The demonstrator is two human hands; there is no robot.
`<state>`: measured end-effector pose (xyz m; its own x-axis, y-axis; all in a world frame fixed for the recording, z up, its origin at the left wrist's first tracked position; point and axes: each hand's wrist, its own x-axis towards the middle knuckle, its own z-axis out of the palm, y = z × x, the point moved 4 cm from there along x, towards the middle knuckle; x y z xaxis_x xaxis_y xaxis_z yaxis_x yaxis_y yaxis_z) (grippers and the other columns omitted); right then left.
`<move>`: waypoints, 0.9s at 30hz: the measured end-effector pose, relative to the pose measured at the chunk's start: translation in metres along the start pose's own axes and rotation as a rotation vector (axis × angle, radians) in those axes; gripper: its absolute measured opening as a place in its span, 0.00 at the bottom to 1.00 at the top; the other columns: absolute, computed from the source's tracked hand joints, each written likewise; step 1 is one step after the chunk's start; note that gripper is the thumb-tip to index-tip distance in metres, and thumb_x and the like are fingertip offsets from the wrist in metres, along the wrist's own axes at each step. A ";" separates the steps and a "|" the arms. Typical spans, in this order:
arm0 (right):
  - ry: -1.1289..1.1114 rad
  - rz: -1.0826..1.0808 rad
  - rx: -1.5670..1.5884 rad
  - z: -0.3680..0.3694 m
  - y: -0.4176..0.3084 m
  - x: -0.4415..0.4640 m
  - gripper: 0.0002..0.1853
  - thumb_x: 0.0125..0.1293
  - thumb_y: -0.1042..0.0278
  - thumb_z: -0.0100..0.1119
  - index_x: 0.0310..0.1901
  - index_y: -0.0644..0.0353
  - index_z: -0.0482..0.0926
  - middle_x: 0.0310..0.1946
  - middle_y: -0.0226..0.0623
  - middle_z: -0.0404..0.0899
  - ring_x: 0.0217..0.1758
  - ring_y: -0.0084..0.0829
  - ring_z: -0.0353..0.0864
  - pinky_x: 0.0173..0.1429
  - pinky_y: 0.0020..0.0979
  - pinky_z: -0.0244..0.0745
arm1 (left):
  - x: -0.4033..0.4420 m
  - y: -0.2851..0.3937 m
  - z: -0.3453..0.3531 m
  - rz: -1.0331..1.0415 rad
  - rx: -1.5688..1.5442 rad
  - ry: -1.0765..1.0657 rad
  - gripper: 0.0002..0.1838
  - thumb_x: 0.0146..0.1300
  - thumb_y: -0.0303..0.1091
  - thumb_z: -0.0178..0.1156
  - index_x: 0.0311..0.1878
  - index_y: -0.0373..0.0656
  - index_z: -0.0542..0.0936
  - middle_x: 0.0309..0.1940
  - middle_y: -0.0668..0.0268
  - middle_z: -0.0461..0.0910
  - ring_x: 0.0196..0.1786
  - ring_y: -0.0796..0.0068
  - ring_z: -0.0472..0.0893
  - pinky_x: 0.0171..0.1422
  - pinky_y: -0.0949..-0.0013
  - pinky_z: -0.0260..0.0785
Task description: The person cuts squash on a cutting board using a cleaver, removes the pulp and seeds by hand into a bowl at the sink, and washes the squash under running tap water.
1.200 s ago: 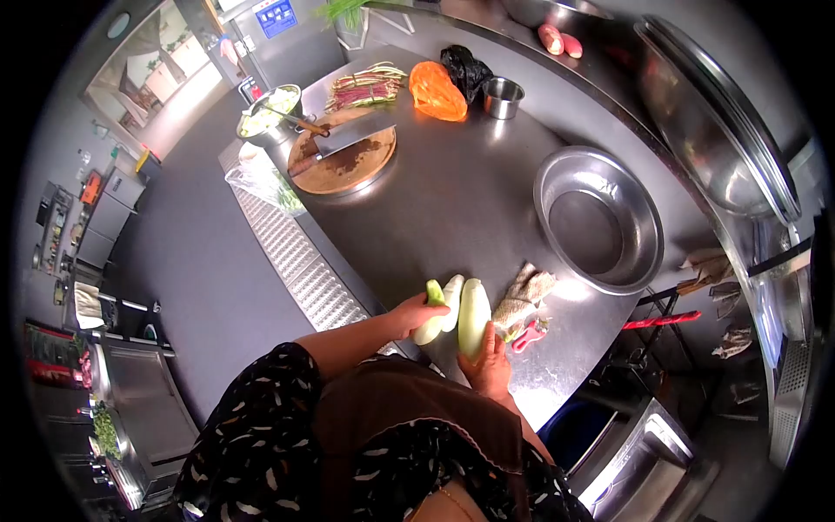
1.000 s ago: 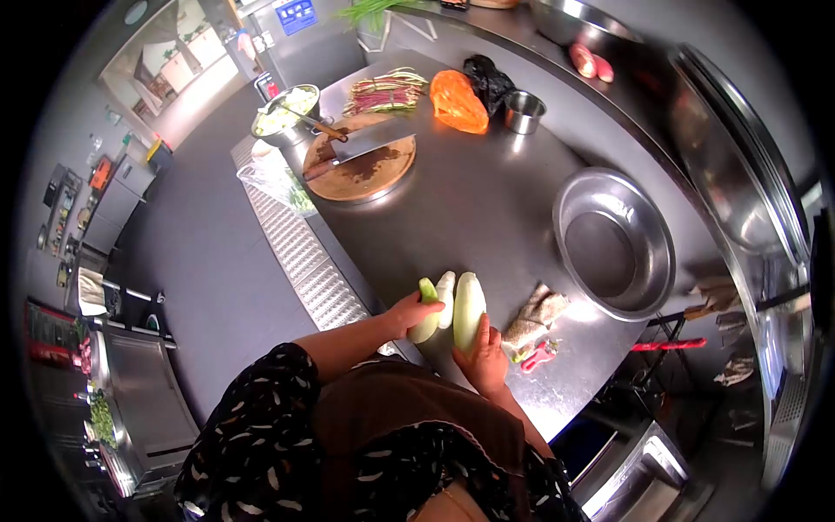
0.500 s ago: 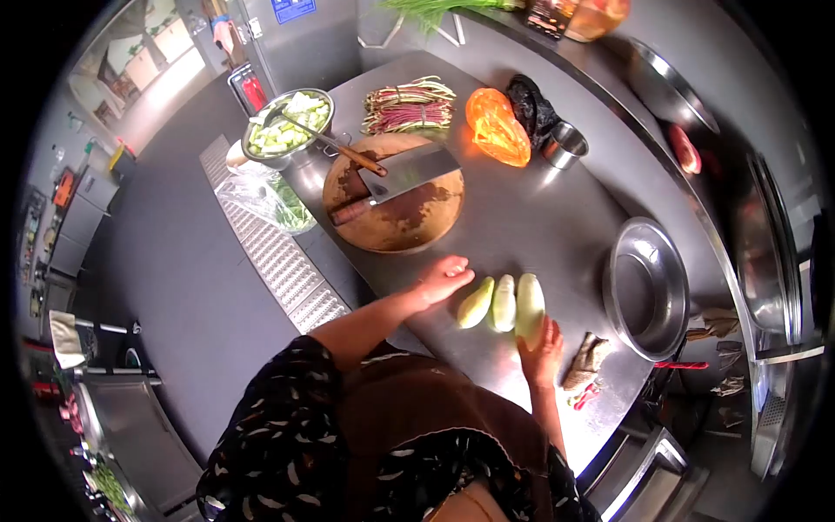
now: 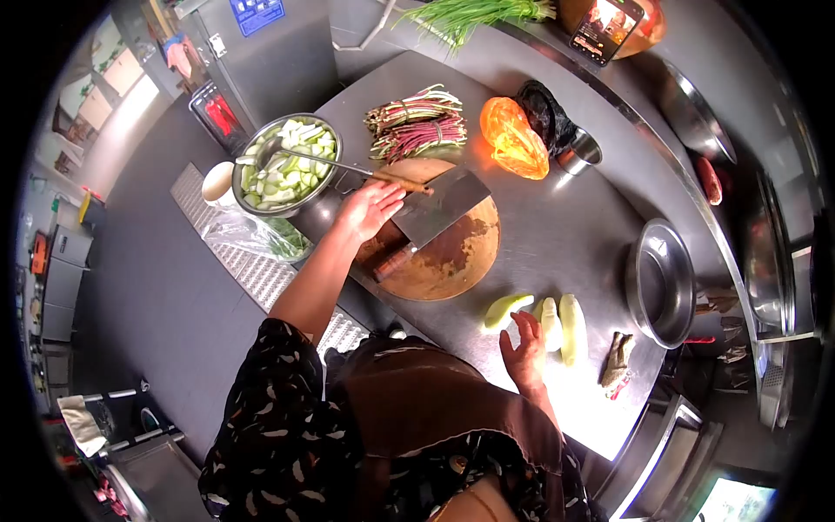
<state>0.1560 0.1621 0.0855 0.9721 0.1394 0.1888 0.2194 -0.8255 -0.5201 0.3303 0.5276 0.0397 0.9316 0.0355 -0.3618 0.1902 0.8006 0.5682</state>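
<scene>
My left hand (image 4: 372,210) is open, its fingers stretched out beside the wooden handle of a long ladle (image 4: 402,182); whether they touch it I cannot tell. The ladle's head rests in a metal bowl (image 4: 239,190) heaped with cut pale-green squash (image 4: 291,170). A cleaver (image 4: 442,207) lies across the round wooden chopping board (image 4: 474,252), below and right of that hand. My right hand (image 4: 524,350) is open, fingers apart, just below three peeled, pale squashes. The left squash (image 4: 506,311) lies tilted; the middle squash (image 4: 551,325) and the right squash (image 4: 572,331) lie side by side.
Bundled long beans (image 4: 417,126), an orange plastic bag (image 4: 513,139), a black bag (image 4: 546,117) and a metal cup (image 4: 580,155) stand toward the back. An oval basin (image 4: 639,287) and a crumpled cloth (image 4: 617,358) lie right. A phone (image 4: 606,30) stands on the shelf.
My left hand has moved up and left to the ladle handle and opened. My right hand has come off the right squash and shifted left. The left squash has turned.
</scene>
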 end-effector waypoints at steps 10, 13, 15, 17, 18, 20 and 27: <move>-0.216 0.098 -0.409 0.055 0.004 0.029 0.26 0.55 0.52 0.63 0.55 0.51 0.73 0.61 0.47 0.67 0.70 0.58 0.55 0.67 0.56 0.59 | 0.042 0.007 -0.048 0.626 1.712 0.263 0.21 0.62 0.38 0.54 0.56 0.38 0.74 0.53 0.49 0.76 0.56 0.51 0.76 0.62 0.57 0.67; -0.226 0.073 -0.380 0.068 0.034 0.017 0.25 0.54 0.52 0.63 0.52 0.53 0.75 0.61 0.47 0.67 0.69 0.58 0.55 0.70 0.53 0.57 | 0.059 0.006 -0.044 0.624 1.744 0.264 0.22 0.62 0.39 0.53 0.58 0.39 0.72 0.55 0.49 0.75 0.57 0.51 0.75 0.63 0.56 0.66; -0.224 0.072 -0.380 0.065 0.045 0.008 0.20 0.56 0.56 0.62 0.48 0.56 0.77 0.60 0.47 0.67 0.69 0.57 0.56 0.71 0.50 0.57 | 0.083 0.000 -0.059 0.504 1.724 0.356 0.26 0.61 0.47 0.53 0.60 0.45 0.70 0.54 0.53 0.76 0.58 0.50 0.74 0.62 0.54 0.67; -0.222 -0.030 -0.366 0.056 0.042 0.000 0.14 0.58 0.63 0.59 0.45 0.59 0.77 0.59 0.48 0.68 0.68 0.56 0.58 0.71 0.48 0.58 | 0.083 0.007 -0.044 0.305 1.861 0.460 0.27 0.61 0.51 0.53 0.61 0.48 0.70 0.57 0.56 0.75 0.58 0.51 0.75 0.61 0.50 0.66; -0.099 0.002 -0.326 0.055 0.048 -0.014 0.12 0.59 0.69 0.56 0.45 0.59 0.77 0.58 0.47 0.69 0.67 0.54 0.60 0.71 0.47 0.59 | 0.081 -0.002 -0.047 0.332 1.883 0.498 0.28 0.61 0.51 0.52 0.62 0.48 0.70 0.59 0.57 0.73 0.60 0.52 0.74 0.62 0.50 0.65; -0.056 0.016 -0.294 0.056 0.057 -0.034 0.17 0.55 0.72 0.58 0.49 0.58 0.76 0.58 0.47 0.68 0.68 0.53 0.60 0.70 0.47 0.59 | 0.079 -0.004 -0.051 0.371 1.854 0.530 0.28 0.61 0.51 0.52 0.62 0.48 0.71 0.60 0.58 0.73 0.61 0.52 0.72 0.64 0.51 0.64; 0.014 -0.007 -0.228 0.015 0.067 -0.080 0.27 0.50 0.78 0.54 0.56 0.52 0.73 0.59 0.46 0.67 0.61 0.51 0.67 0.61 0.49 0.68 | 0.032 -0.044 -0.047 0.447 1.696 0.495 0.30 0.61 0.48 0.54 0.62 0.42 0.69 0.60 0.52 0.71 0.63 0.49 0.70 0.67 0.54 0.61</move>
<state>0.0936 0.1040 0.0234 0.9689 0.1392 0.2044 0.2001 -0.9270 -0.3173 0.3370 0.5218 -0.0316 0.8877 0.4595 0.0298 0.3481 -0.7119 0.6100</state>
